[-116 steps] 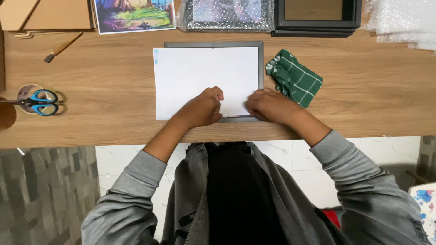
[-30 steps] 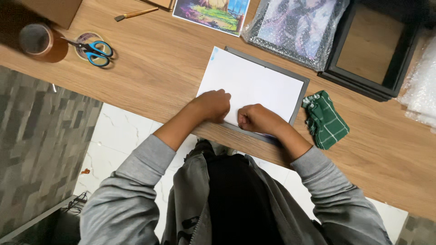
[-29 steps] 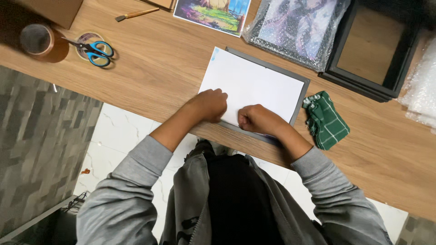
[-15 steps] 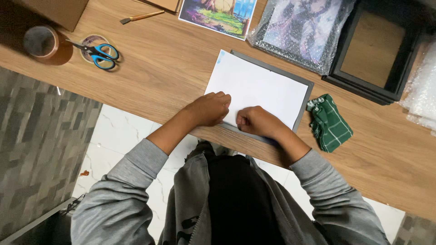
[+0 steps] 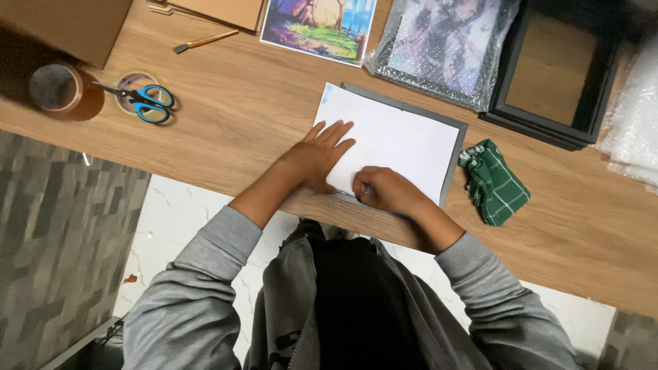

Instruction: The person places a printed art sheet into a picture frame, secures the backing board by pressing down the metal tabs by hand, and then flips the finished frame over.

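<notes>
My left hand (image 5: 317, 156) lies flat, fingers spread, on the white sheet (image 5: 401, 140); my right hand (image 5: 381, 190) curls closed at its near edge.

One white sheet (image 5: 397, 140), two hands (image 5: 349, 171)

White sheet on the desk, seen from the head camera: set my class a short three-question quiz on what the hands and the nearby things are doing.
1. True or false: the left hand lies flat with fingers spread on the white sheet.
2. What lies on the table just right of the sheet? A) a green checked cloth B) a hammer C) a cup
3. Fill in: the blue-handled scissors rest on a roll of ____.

Key
1. True; the right hand is curled at the sheet's near edge.
2. A, the green checked cloth.
3. Tape: the tape roll lies under the scissors.
</notes>
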